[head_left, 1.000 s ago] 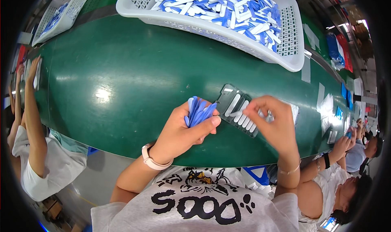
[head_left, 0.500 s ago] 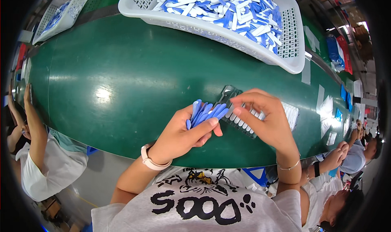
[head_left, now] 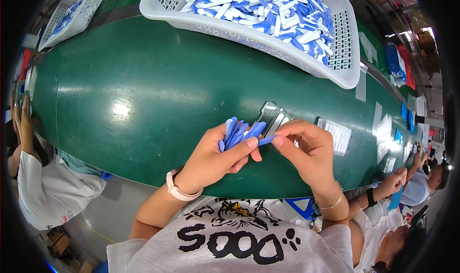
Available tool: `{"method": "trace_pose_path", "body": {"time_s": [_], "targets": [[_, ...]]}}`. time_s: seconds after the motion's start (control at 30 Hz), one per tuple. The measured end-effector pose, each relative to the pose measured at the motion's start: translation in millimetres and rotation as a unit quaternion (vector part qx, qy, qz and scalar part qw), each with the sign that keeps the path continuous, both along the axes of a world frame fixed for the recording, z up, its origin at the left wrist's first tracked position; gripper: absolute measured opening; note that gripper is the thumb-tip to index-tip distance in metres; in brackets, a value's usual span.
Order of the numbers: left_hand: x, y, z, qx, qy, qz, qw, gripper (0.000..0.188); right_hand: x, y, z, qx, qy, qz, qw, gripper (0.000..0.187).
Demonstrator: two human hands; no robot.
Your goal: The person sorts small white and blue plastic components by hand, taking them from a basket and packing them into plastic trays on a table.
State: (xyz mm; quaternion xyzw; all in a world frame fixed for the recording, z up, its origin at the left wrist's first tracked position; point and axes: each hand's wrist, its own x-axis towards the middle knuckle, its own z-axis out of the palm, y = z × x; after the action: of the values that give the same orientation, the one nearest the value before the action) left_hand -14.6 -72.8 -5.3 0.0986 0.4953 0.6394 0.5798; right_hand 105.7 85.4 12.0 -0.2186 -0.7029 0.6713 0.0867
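Blue strips (head_left: 237, 134) in left fingers (head_left: 241, 150); shirt (head_left: 230, 259) bears black lettering (head_left: 233, 242).

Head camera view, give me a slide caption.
Left hand grips a bunch of blue strips while the right hand pinches one near a clear tray.

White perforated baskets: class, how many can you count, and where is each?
2: a large basket at top centre and another basket at upper left. More could be hidden near the dark rim.
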Motion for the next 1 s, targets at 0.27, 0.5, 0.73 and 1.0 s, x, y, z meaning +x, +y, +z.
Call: {"method": "trace_pose_path", "body": {"time_s": [0.27,0.5,0.73,1.0], "targets": [[-4.0,-1.1,-1.5,-0.041,-0.044,0.104,0.993,0.025,2.2,-9.5,-16.3,0.596,0.061,-0.016,0.8,0.02],[0.3,-4.7,-0.6,-0.044,-0.021,0.105,0.993,0.026,5.7,-41.7,-19.1,0.68,-0.03,-0.018,0.732,0.021],[3.0,-7.8,-1.3,-0.05,0.004,0.134,0.99,0.023,5.0,-30.7,1.3,0.666,-0.087,0.021,0.741,0.055],[4.4,-2.8,-4.1,-0.014,0.022,0.135,0.991,0.02,12.0,15.4,-13.8,0.58,-0.03,0.119,0.805,0.075]]}}
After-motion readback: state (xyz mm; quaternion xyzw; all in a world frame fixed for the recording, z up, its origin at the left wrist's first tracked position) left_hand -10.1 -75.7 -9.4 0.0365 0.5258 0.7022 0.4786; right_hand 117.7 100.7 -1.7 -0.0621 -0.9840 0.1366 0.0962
